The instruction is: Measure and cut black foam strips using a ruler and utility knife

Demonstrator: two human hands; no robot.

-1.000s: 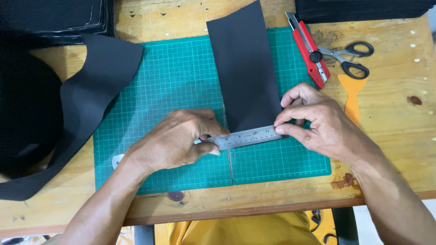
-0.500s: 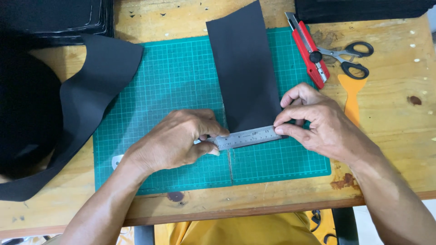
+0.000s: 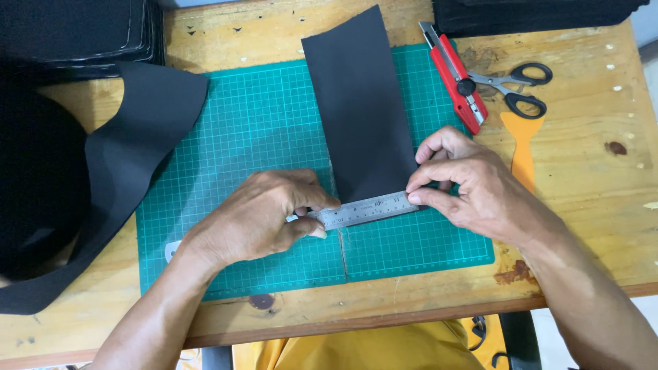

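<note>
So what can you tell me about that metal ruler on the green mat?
The steel ruler is a slim, flat, silvery strip with fine graduations along its edge. It lies nearly level, slightly tilted, across the near end of the black strip on the cutting mat. The left hand presses one end and the right hand pinches the other.

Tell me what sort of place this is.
Probably a craft or leather-cutting workbench: a green cutting mat on a wooden table, a black sheet under a steel ruler, with a red utility knife and scissors nearby.
</note>
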